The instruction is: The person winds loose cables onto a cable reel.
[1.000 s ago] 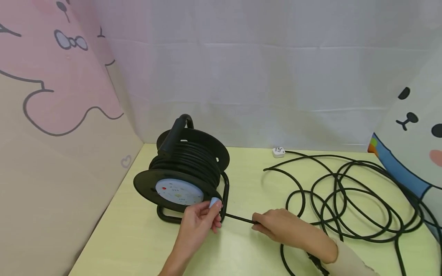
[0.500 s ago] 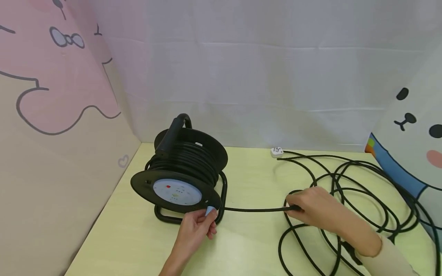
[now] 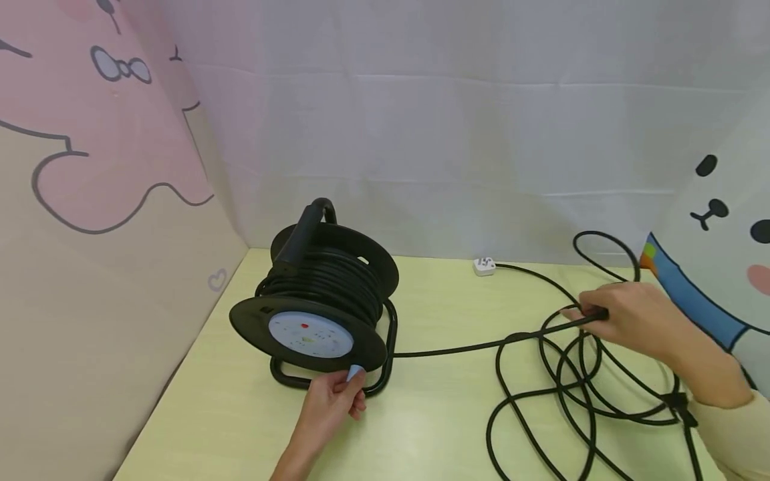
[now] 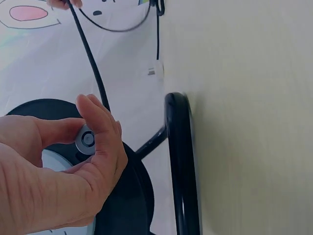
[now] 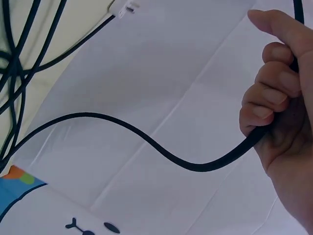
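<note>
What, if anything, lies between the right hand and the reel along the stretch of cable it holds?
Nothing visible. The cable runs free over bare table from the right hand to the cable reel. Loose coils lie beneath and beside the right hand, not across that stretch. The left hand pinches the reel's knob.

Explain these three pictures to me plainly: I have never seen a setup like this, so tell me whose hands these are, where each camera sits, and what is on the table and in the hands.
There is no machine: a person works with bare hands and wears three cameras. The wide picture comes from the head; the other two come from the wrists, each close on its own hand.

On the yellow-green table stands a black cable reel, part of its cable wound on. The left hand pinches the small pale knob on the reel's front disc.

The right hand grips the black cable, which runs taut from the reel to it. Loose loops lie on the table beneath that hand, and a white plug rests at the back by the wall.
</note>
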Available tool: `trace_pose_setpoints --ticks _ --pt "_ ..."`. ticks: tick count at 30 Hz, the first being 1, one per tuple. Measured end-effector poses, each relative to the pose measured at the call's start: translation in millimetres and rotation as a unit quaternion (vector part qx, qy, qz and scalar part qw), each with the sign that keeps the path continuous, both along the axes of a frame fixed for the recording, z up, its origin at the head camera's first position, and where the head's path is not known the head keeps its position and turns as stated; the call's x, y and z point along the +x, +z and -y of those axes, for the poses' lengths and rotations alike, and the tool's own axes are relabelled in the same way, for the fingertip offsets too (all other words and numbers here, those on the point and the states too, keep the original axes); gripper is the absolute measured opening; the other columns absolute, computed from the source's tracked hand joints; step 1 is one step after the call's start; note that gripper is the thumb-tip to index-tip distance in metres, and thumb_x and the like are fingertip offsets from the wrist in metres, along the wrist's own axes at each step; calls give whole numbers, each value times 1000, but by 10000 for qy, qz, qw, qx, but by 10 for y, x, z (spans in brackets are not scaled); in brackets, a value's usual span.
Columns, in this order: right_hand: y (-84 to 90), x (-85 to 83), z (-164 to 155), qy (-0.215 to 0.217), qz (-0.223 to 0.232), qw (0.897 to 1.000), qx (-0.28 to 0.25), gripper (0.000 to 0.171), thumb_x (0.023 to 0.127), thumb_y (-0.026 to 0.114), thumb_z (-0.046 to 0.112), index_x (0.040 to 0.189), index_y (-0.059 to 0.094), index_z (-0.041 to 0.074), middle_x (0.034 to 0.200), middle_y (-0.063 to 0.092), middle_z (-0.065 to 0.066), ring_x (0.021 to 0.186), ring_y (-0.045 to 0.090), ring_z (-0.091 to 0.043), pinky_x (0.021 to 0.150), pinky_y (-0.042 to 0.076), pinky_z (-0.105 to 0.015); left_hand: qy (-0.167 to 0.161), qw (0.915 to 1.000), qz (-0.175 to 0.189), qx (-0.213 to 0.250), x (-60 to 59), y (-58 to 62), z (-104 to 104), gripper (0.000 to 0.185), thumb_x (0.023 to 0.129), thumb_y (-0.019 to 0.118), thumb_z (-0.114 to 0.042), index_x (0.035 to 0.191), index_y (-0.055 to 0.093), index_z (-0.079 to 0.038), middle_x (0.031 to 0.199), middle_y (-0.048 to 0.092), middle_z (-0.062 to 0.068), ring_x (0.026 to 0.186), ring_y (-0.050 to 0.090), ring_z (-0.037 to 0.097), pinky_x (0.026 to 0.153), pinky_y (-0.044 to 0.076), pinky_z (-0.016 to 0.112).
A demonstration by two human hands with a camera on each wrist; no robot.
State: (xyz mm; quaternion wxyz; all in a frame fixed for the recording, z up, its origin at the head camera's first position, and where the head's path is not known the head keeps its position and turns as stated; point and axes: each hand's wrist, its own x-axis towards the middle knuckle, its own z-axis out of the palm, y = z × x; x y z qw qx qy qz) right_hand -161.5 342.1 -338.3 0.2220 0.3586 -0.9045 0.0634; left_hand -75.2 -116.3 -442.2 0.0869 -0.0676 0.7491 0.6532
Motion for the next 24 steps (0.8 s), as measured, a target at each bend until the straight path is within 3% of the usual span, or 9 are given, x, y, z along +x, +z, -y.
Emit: trace_pose_setpoints --ticks 2,5,8,11,16,20,24 --pt "23 20 -169 -394 181 9990 101 37 95 74 42 67 54 28 59 44 19 52 28 4 44 26 -21 23 10000 32 -28 -2 -19 45 27 101 65 -16 95 67 11 73 68 12 60 65 17 55 58 26" --pt "22 91 -380 -1097 628 9914 324 33 77 88 21 69 56 26 57 44 16 51 30 -1 45 27 -23 135 9998 125 -56 -8 -49 129 27 100 66 -15 93 68 12 72 68 11 60 64 16 55 58 25" --pt "-38 169 -520 -1546 909 9830 401 39 82 87 33 69 50 27 56 36 14 51 30 -4 47 25 -23 292 9991 278 -98 -24 -89 238 27 100 66 -14 93 69 12 72 67 11 60 64 15 56 59 25" --pt "-111 239 -630 -1689 967 9803 349 44 86 82 46 68 46 27 57 33 13 52 30 -4 48 25 -23 451 9978 455 -159 -50 -131 351 28 100 65 -14 95 70 13 72 67 10 61 65 15 56 59 26" --pt "-240 320 -755 -1739 1048 9787 292 44 79 89 26 68 46 24 60 35 13 54 29 -1 51 26 -23 630 9955 689 -138 -82 -153 535 29 102 63 -14 98 69 14 72 67 9 62 66 16 59 60 27" --pt "-363 399 -725 -1851 1675 9680 266 42 75 89 13 70 48 24 61 36 13 56 29 -1 53 24 -22 733 9940 803 -75 -100 -129 665 30 103 63 -15 99 68 15 74 67 8 64 67 15 62 61 27" --pt "-459 443 -620 -1866 2357 9536 161 41 78 88 18 70 48 24 62 36 14 56 30 -1 53 23 -22 860 9929 823 -16 -107 -89 780 31 103 63 -15 102 67 16 77 67 8 67 68 16 64 62 28"
